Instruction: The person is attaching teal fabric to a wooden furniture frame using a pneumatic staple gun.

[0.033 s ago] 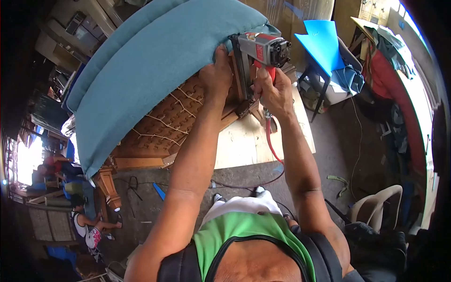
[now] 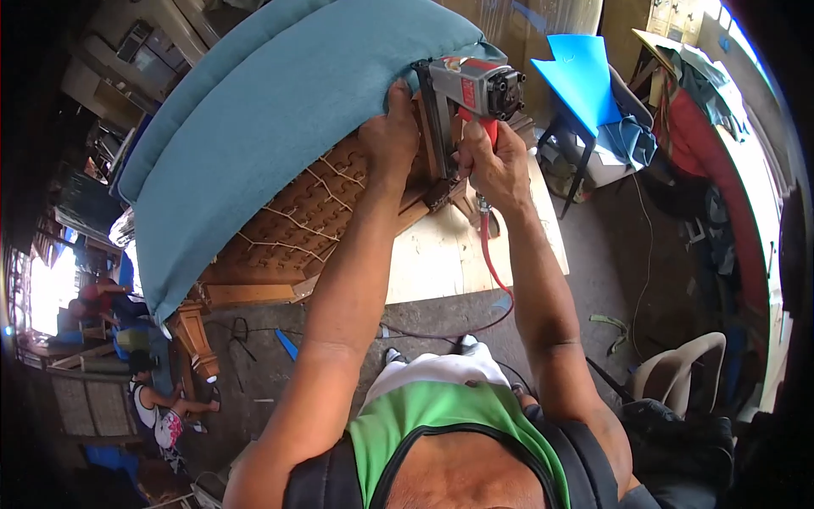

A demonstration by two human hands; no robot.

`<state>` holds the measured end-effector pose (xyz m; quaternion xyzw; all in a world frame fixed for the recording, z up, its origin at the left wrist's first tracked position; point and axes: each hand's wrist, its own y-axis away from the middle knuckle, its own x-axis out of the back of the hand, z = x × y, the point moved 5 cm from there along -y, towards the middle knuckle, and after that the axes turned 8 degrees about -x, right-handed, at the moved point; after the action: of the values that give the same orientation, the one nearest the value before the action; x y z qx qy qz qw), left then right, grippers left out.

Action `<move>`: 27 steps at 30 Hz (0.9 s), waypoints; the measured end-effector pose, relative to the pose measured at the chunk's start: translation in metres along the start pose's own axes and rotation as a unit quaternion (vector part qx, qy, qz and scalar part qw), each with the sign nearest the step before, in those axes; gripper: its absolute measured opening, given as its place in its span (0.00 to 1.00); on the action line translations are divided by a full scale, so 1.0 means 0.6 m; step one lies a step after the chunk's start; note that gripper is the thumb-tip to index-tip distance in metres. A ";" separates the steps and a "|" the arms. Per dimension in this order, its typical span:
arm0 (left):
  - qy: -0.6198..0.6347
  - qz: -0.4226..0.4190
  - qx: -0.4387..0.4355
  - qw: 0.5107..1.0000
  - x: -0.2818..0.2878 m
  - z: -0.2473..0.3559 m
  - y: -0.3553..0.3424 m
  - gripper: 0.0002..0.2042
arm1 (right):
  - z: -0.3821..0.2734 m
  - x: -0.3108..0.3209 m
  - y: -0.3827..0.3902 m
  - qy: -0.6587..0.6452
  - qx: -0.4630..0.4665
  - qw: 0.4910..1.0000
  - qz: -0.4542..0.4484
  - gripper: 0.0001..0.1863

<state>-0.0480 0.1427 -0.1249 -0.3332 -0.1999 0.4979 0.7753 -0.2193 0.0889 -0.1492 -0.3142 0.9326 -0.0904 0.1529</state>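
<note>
Grey concrete floor (image 2: 606,254) is seen beneath the curved, blue-grey fabric-upholstered frame (image 2: 280,119). At the frame's right end, a silver-and-red metal fastener gun (image 2: 492,76), marked by a printed red label (image 2: 469,91), is grasped by the right hand (image 2: 498,165); the frame's edge is touched by the left hand (image 2: 393,136), whose grip cannot be told. Right of the frame, a bright-blue sheet (image 2: 585,85) is propped.

Blue upholstery (image 2: 280,119) cut off by top edge. Left hand (image 2: 392,136): most fingers hidden. Staple gun (image 2: 466,83): contact with blue upholstery unclear. 1 seated co-worker (image 2: 153,407), lower left: handwork too small to tell.
</note>
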 end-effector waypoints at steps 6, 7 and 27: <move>-0.003 -0.012 0.004 1.000 0.005 0.013 0.003 0.17 | -0.016 -0.004 0.000 0.052 -0.018 0.998 -0.026 0.23; -0.024 -0.019 0.022 0.999 0.006 0.011 0.005 0.18 | -0.015 -0.003 0.001 0.096 -0.025 0.995 -0.019 0.20; -0.023 -0.035 0.023 0.999 0.020 -0.001 0.020 0.19 | 0.040 -0.006 0.003 0.094 -0.039 0.995 0.014 0.16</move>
<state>-0.0502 0.1571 -0.1343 -0.2967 -0.2177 0.4828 0.7946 -0.2092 0.0907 -0.1714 -0.2968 0.9500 -0.0809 0.0532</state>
